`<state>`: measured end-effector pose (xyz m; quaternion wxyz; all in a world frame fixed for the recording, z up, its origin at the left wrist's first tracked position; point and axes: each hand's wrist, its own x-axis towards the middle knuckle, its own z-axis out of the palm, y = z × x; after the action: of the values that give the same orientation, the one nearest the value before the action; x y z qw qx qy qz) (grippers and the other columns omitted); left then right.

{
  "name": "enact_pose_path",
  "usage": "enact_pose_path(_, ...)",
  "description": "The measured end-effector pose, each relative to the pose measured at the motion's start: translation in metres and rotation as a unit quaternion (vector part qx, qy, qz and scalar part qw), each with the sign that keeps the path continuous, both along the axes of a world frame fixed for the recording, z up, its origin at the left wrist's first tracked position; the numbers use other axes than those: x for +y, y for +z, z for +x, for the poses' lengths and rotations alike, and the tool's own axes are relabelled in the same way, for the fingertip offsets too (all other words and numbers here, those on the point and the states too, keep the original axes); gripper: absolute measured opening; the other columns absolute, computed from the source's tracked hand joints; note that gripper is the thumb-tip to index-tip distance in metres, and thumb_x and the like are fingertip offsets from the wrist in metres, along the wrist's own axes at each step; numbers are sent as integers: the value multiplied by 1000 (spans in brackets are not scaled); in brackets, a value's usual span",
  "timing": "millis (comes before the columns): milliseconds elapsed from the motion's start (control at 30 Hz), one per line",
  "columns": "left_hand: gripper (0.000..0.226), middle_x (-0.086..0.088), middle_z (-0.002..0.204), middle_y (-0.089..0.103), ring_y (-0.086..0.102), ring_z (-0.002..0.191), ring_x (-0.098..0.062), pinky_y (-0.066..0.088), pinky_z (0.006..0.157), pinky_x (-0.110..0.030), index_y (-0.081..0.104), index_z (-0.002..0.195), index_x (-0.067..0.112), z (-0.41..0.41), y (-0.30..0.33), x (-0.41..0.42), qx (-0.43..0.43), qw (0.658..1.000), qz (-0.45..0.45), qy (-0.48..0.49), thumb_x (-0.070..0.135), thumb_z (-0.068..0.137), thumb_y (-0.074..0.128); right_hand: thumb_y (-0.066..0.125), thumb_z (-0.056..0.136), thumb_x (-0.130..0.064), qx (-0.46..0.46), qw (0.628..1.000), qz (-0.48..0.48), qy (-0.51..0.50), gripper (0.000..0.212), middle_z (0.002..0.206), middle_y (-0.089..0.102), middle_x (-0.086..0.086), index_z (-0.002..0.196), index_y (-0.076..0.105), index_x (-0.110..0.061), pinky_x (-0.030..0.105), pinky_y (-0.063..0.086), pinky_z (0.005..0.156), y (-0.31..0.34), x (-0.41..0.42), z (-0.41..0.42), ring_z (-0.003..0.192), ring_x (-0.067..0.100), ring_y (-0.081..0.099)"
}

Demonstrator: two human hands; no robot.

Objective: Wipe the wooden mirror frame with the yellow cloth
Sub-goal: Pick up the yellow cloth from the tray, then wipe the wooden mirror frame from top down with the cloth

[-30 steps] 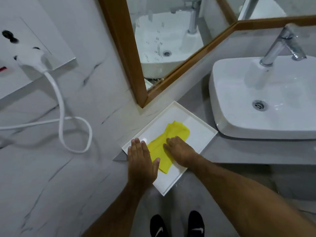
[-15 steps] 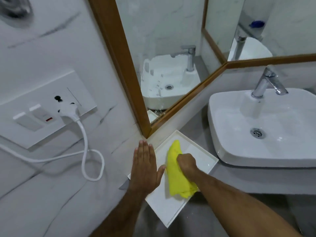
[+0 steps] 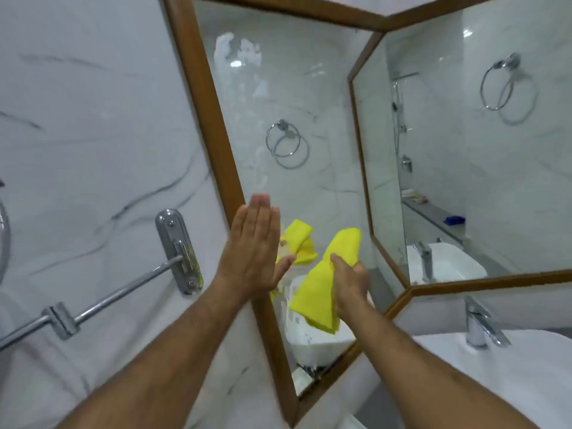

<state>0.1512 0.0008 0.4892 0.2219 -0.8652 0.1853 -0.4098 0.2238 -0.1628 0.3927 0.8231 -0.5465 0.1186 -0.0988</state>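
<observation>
The wooden mirror frame (image 3: 204, 97) runs down the left side of the mirror, along the top and along the lower right edge. My right hand (image 3: 349, 283) grips the yellow cloth (image 3: 322, 292) and holds it up in front of the mirror glass, right of the frame's left side. The cloth's reflection shows in the glass just left of it. My left hand (image 3: 253, 249) is flat with fingers straight, raised over the frame's left side at mid height. It holds nothing.
A chrome towel bar (image 3: 102, 301) with its wall mount (image 3: 178, 249) sticks out from the marble wall on the left. A white basin (image 3: 501, 376) with a chrome tap (image 3: 479, 323) sits at the lower right. A second mirror panel meets the first at the corner.
My right hand lifted the yellow cloth out of the white tray up to the mirror. My left hand rose from the tray to the frame. The view tilted upward; the tray is out of sight.
</observation>
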Motion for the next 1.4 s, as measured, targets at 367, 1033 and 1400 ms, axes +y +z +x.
enact_pose_path(367,84,-23,164,1,-5,153,-34,3,126,-48,7,155,-1,-21,239,70,-102,977,132,133,57,94,10,47,95,-18,-208,977,22,-36,27,107,69,14,112,65,-8,35,52,88,260,39,-10,104,36,65)
enact_pose_path(1033,87,-22,157,-23,-19,150,-30,3,126,-47,-24,146,2,23,339,100,-157,962,172,141,66,87,-13,20,99,-57,-377,856,-322,-144,67,169,6,3,157,16,-24,59,-1,121,385,113,59,156,28,-1)
enact_pose_path(1400,93,-25,156,-23,-16,151,-37,-2,126,-50,-24,142,-1,17,334,94,-172,956,145,189,67,78,-25,26,103,-45,-454,782,-407,-132,59,170,5,2,158,10,-30,60,1,123,375,90,81,156,26,-1)
